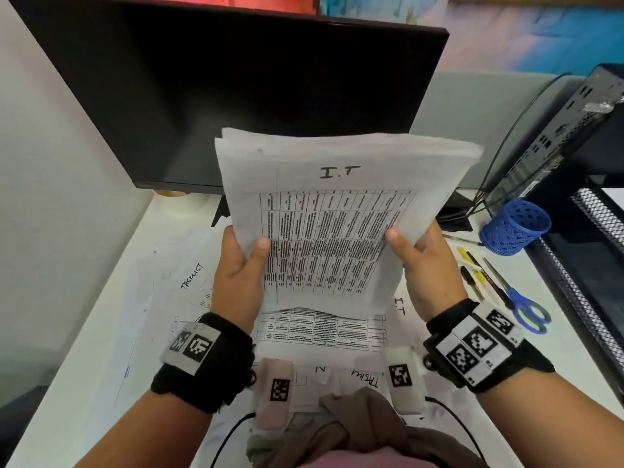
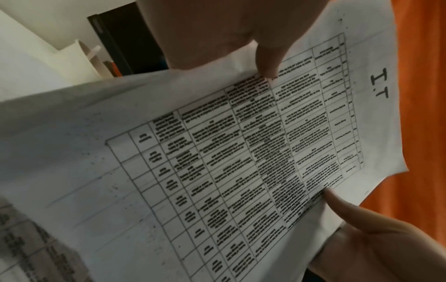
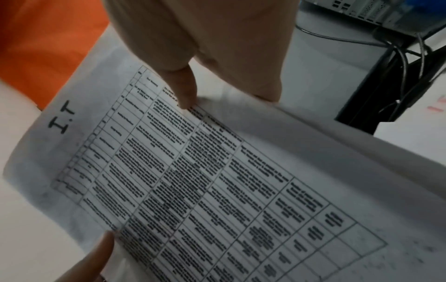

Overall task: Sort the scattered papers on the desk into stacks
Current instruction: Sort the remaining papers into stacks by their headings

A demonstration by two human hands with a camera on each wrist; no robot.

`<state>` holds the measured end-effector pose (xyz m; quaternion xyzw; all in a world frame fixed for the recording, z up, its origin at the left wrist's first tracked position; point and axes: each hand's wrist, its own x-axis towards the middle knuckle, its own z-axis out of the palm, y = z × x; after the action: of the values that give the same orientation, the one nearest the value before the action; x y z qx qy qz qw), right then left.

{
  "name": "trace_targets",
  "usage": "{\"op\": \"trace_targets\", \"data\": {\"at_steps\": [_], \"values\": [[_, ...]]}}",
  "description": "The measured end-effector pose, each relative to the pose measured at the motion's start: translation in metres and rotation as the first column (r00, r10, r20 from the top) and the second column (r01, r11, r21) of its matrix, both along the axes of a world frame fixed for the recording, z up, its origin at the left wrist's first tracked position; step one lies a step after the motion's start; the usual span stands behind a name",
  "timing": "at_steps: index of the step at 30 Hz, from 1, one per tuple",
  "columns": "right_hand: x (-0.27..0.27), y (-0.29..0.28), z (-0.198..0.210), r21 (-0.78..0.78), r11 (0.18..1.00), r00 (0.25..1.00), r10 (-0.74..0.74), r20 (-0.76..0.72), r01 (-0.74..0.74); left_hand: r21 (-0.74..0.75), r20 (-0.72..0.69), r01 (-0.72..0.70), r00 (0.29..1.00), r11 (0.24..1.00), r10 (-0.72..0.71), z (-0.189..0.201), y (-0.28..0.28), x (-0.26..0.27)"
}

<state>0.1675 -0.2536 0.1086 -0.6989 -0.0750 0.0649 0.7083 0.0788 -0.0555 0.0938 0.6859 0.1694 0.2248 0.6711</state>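
Note:
I hold a stack of several white sheets upright above the desk, its top sheet marked "I.T" over a printed table. My left hand grips the stack's left edge, thumb on the front. My right hand grips the right edge the same way. The same I.T stack fills the left wrist view, with my left hand at the top and the other hand's thumb low right. The I.T stack also fills the right wrist view, pinched by my right hand. More papers lie flat on the desk underneath, some marked "TASKLIST".
A dark monitor stands close behind the stack. At the right are a blue pen cup, pens and markers, blue scissors, a computer case with cables and a black mesh tray. The desk's left edge runs beside a grey wall.

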Motion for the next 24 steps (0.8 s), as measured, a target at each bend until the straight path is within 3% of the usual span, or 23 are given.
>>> {"op": "trace_targets", "data": {"at_steps": [4,8,11,15,24], "values": [[-0.005,-0.008,0.009,-0.025,1.0,0.996,-0.002,0.089,0.004,0.014,0.068,0.051,0.996,0.999,-0.052,0.001,-0.002,-0.004],[-0.01,-0.011,-0.016,-0.308,0.948,0.997,0.082,0.014,-0.074,0.027,-0.079,0.105,0.992,0.994,-0.102,-0.02,-0.011,-0.006],[-0.01,-0.012,-0.039,-0.41,0.908,0.996,0.074,-0.04,-0.084,-0.002,-0.164,0.084,0.983,0.996,-0.083,-0.034,-0.018,-0.002],[-0.016,-0.014,-0.041,-0.374,0.926,0.997,0.02,-0.077,-0.048,-0.049,-0.195,0.026,0.98,0.998,-0.035,-0.039,-0.018,0.005],[-0.022,-0.058,-0.035,-0.178,0.983,0.992,0.012,-0.127,-0.035,-0.029,-0.237,0.045,0.97,0.999,-0.05,-0.029,-0.029,0.002]]}}
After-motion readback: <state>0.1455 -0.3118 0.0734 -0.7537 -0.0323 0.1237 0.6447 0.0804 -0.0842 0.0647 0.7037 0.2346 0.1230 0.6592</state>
